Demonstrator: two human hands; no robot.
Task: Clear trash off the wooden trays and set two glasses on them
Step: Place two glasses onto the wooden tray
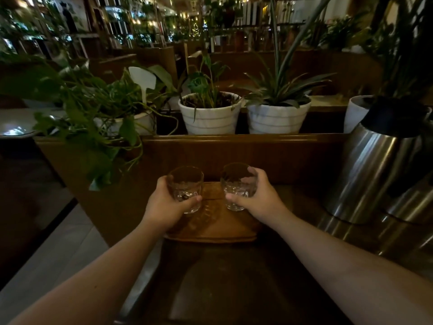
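Each hand holds a clear faceted glass upright over the wooden trays (212,225), which lie at the far end of the dark table. My left hand (164,205) wraps the left glass (185,187) from its left side. On the other side, my right hand (256,198) grips the right glass (239,185) from the right. The glass bases hang at or just above the tray surface; I cannot tell whether they touch it. No trash shows on the visible wood between the glasses.
A large steel kettle (375,174) with a black lid stands close on the right. Behind the trays rises a wooden planter ledge (234,139) with white pots (209,113) and a trailing leafy plant (93,127) on the left. Pale floor lies left of the table.
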